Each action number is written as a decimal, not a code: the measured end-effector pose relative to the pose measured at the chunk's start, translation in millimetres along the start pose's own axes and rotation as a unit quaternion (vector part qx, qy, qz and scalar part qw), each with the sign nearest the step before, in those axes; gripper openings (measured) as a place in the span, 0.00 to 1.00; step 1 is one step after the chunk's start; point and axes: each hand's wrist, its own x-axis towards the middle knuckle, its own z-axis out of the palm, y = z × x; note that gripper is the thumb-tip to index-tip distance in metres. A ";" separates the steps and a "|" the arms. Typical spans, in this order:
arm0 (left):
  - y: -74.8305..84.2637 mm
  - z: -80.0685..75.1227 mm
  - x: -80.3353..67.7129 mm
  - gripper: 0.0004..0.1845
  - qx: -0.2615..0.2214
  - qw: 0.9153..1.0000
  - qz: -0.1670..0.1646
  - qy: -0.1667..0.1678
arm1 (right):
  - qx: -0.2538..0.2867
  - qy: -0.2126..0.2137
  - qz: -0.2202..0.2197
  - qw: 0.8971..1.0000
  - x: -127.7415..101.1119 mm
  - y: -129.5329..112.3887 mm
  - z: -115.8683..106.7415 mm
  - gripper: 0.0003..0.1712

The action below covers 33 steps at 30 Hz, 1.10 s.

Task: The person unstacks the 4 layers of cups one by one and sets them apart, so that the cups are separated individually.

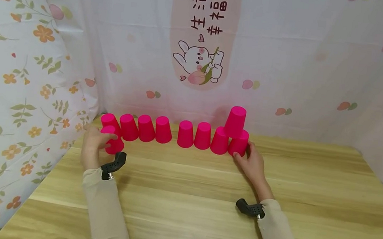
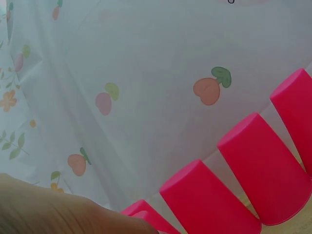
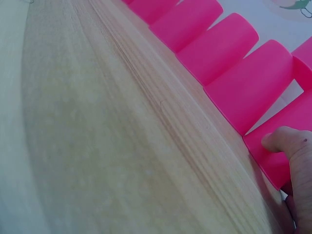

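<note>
Several bright pink cups stand upside down in a row along the back of the table. At the left end, my left hand (image 1: 95,141) grips a pink cup (image 1: 115,147), which stands in front of the row's leftmost cup (image 1: 108,119). My right hand (image 1: 251,162) holds the rightmost cup (image 1: 238,146) low on its side, the thumb (image 3: 280,140) across its front. Another cup (image 1: 235,121) sits upside down on top, bridging that cup and its neighbour (image 1: 219,142). In the left wrist view, part of my left hand hides most of the held cup.
Between the left and right groups of the row, a slightly wider gap separates one cup (image 1: 164,130) from another (image 1: 185,134). A printed cloth (image 1: 291,68) hangs right behind the row, and a floral cloth (image 1: 18,94) borders the wooden table (image 1: 181,206) on the left.
</note>
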 end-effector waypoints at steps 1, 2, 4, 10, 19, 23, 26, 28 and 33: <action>0.5 0.5 0.4 0.36 -0.003 1.000 0.002 0.001 | 0.000 0.001 -0.001 1.000 0.4 -0.3 -0.5 0.36; 0.9 1.1 0.9 0.37 0.000 1.000 0.002 0.003 | -0.002 0.001 0.000 1.000 1.1 -0.3 -1.0 0.36; 1.5 2.4 2.1 0.43 0.002 1.000 0.001 0.004 | -0.003 0.002 0.002 1.000 1.9 -0.6 -1.7 0.36; 2.2 6.1 5.4 0.54 -0.005 1.000 -0.002 0.004 | -0.009 0.003 0.006 1.000 2.2 -1.3 -3.0 0.36; 0.1 7.3 5.3 0.38 0.014 1.000 0.012 0.021 | -0.009 0.006 0.002 1.000 0.8 0.6 -1.2 0.36; 1.8 5.5 2.0 0.37 0.013 0.999 0.019 0.026 | -0.006 0.004 0.003 1.000 0.5 0.6 -1.1 0.36; 7.1 1.5 -3.1 0.38 0.013 0.999 0.022 0.031 | -0.009 0.002 0.003 1.000 0.7 0.7 -1.6 0.36; 12.3 -3.3 -8.4 0.39 0.021 0.999 0.021 0.040 | -0.009 0.001 0.004 1.000 0.8 0.7 -2.0 0.36; 31.4 -18.0 -28.5 0.36 0.025 0.993 0.055 0.105 | -0.004 -0.002 0.011 1.000 1.1 -1.3 -1.6 0.36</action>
